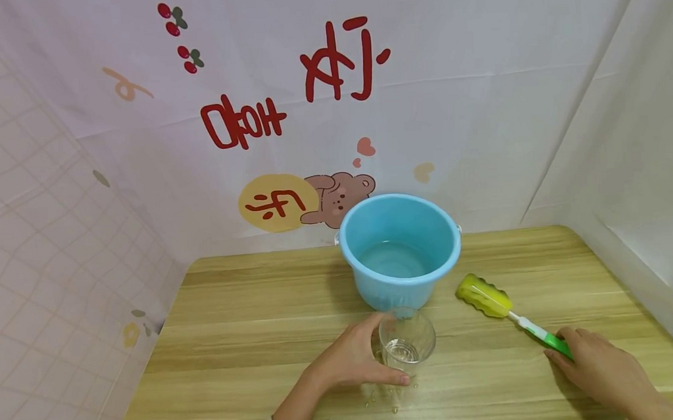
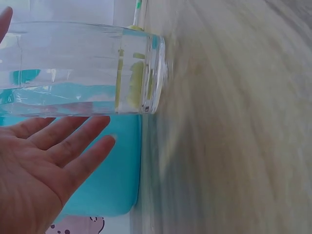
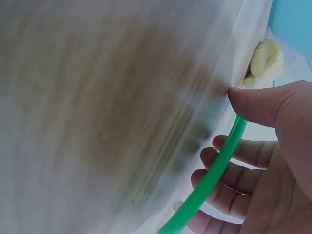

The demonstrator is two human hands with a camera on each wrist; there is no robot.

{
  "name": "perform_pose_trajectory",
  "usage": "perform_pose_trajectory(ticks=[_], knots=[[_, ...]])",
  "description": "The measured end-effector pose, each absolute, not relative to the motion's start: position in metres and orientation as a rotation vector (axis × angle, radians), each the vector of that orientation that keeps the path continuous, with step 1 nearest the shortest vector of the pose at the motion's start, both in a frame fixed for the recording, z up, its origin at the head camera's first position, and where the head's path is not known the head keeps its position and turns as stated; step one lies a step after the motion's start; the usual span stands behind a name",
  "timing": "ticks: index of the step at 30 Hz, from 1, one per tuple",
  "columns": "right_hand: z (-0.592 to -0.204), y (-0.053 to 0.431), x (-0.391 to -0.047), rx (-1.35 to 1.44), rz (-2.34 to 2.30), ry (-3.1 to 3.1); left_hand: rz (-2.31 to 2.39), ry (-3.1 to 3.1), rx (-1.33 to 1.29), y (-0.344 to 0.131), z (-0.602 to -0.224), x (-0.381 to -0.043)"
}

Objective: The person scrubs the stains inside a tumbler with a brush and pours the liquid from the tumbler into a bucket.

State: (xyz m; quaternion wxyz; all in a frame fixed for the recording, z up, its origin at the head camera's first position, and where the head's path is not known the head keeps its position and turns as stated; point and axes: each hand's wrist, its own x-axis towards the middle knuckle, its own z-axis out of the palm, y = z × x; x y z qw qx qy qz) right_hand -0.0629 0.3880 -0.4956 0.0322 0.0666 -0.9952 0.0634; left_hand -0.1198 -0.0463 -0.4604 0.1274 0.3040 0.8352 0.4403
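A clear glass cup [image 1: 408, 338] stands upright on the wooden table in front of the bucket. My left hand [image 1: 351, 353] is around its left side, the thumb near the front and the fingers behind. In the left wrist view the fingers [image 2: 80, 146] are spread and fairly straight beside the cup [image 2: 73, 68]. To the right lies a sponge bottle brush with a yellow-green head [image 1: 484, 295] and a white and green handle. My right hand [image 1: 599, 364] is over the handle's end. Its fingers [image 3: 234, 175] lie loosely bent along the green handle [image 3: 209, 178], thumb apart.
A light blue bucket [image 1: 402, 282] with water inside stands at the back of the table, close to the patterned wall cloth [image 1: 479, 116]. Small water drops [image 1: 395, 410] dot the wood near the cup. White cloth walls border the table at left and right.
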Motion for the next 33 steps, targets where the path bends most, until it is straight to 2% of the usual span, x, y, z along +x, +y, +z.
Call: perform_pose_trajectory(ticks=[20, 33], knots=[[-0.489, 0.392, -0.067, 0.323, 0.321, -2.809, 1.308, 2.373, 0.874, -0.043, -0.461, -0.121], [-0.483, 0.386, -0.069, 0.226, 0.309, -2.889, 1.316, 2.371, 0.876, -0.04, -0.461, -0.12]])
